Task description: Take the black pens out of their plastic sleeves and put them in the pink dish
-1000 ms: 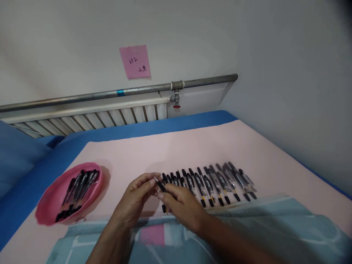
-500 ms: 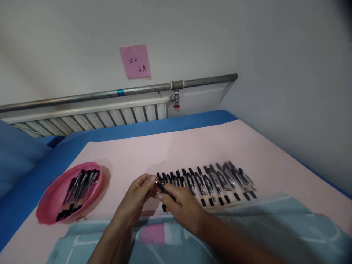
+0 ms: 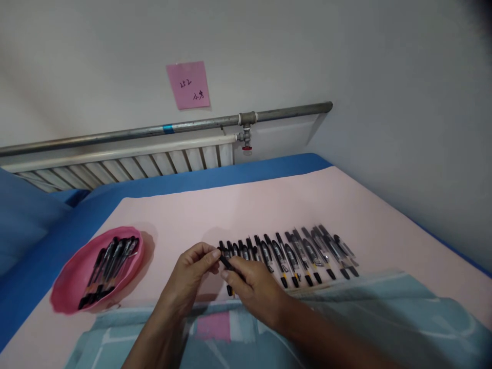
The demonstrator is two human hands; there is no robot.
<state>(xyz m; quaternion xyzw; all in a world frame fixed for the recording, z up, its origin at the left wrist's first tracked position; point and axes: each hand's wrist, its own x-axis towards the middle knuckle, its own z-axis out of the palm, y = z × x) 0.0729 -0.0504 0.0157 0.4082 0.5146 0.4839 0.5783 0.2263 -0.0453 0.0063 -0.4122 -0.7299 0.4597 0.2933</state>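
My right hand (image 3: 255,289) is closed around a short black pen part (image 3: 226,263), thumb and fingers along its length, so much of it is hidden. My left hand (image 3: 196,266) pinches at the upper left end of the same part with thumb and forefinger. Just right of and behind the hands, a row of pen pieces (image 3: 294,256) lies side by side: black caps, clear barrels and black ends with bits of yellow. My right hand covers the near ends of some of them.
A pink oval basin (image 3: 63,294) with several black pens (image 3: 109,266) stands at left on the pale pink surface (image 3: 184,215). A blue-green patterned cloth (image 3: 369,302) covers the near edge. Behind are a white radiator (image 3: 154,161), a metal pipe (image 3: 126,134) and a pink note (image 3: 188,85).
The bright tip that showed at the pen part's upper end no longer shows; that end now looks black at my left fingertips. Both hands stay almost in place.
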